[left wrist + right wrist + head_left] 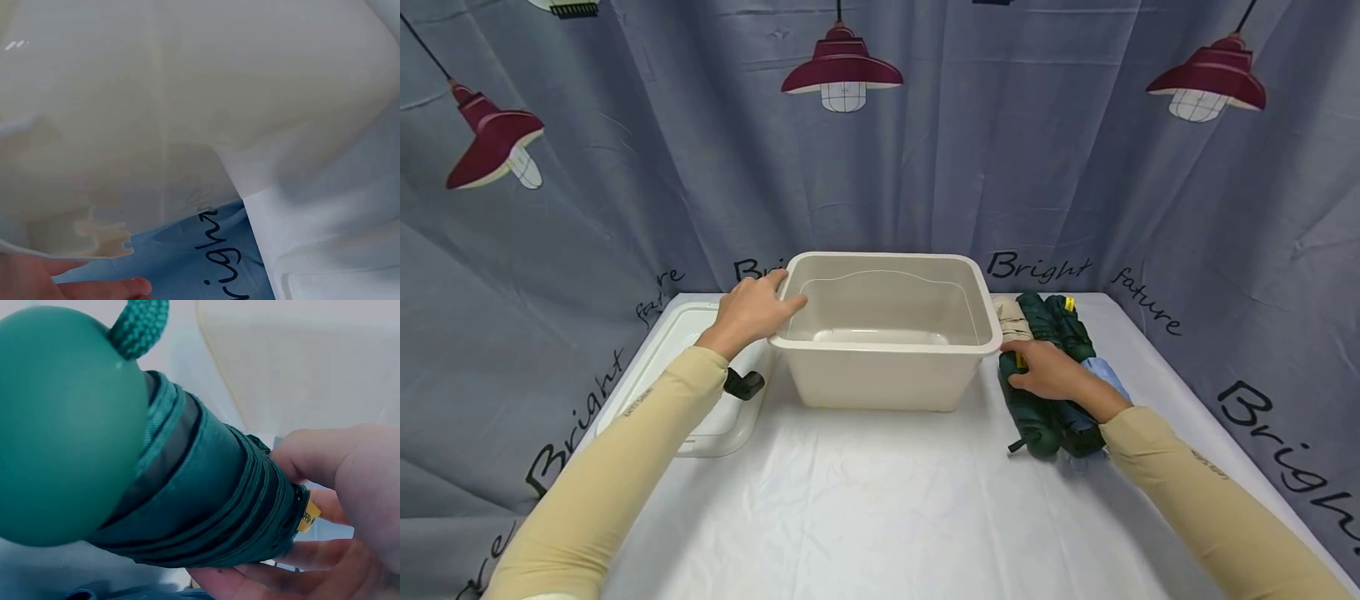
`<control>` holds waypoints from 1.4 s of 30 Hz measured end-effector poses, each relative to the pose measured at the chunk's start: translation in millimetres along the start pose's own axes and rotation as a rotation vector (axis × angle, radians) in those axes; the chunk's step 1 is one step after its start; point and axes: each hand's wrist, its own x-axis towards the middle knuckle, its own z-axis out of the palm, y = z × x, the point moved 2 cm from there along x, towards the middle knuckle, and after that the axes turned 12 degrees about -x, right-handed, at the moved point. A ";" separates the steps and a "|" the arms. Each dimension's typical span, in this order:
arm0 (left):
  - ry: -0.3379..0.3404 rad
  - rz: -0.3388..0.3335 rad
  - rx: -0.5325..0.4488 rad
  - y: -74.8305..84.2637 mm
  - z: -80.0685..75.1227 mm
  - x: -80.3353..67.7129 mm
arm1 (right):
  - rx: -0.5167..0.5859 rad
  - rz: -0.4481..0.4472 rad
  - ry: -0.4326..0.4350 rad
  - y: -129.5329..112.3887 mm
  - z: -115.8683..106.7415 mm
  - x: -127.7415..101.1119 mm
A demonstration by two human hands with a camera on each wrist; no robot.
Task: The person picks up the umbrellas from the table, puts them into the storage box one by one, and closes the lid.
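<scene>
A beige plastic bin [880, 367] stands in the middle of the white table. My left hand [752, 312] rests on its left rim near the back corner, fingers over the edge; the left wrist view shows the bin wall [187, 106] close up and my fingertips [94, 289] at the bottom. To the right of the bin lie several folded umbrellas. My right hand [1048, 371] grips a dark green folded umbrella [1026, 408], the one nearest the bin. In the right wrist view my fingers [325, 487] curl round that green umbrella [187, 494], whose round handle end [62, 425] fills the left.
A clear lid [700, 375] with a black latch [743, 383] lies left of the bin. Beside the green umbrella lie a second dark green one [1067, 329], a light blue one [1105, 379] and a beige one [1011, 312]. A grey printed curtain [625, 167] hangs behind the table.
</scene>
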 end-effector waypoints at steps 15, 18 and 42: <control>-0.042 -0.059 0.034 -1.7 6.3 2.7 | 0.018 -0.011 0.068 -2.6 -39.8 -5.0; -0.042 -0.062 0.033 -1.5 7.5 2.8 | 0.013 -0.008 0.078 -4.3 -48.8 -4.6; -0.056 -0.087 0.032 0.5 5.8 -0.6 | 0.046 0.030 0.133 -14.2 -140.8 9.0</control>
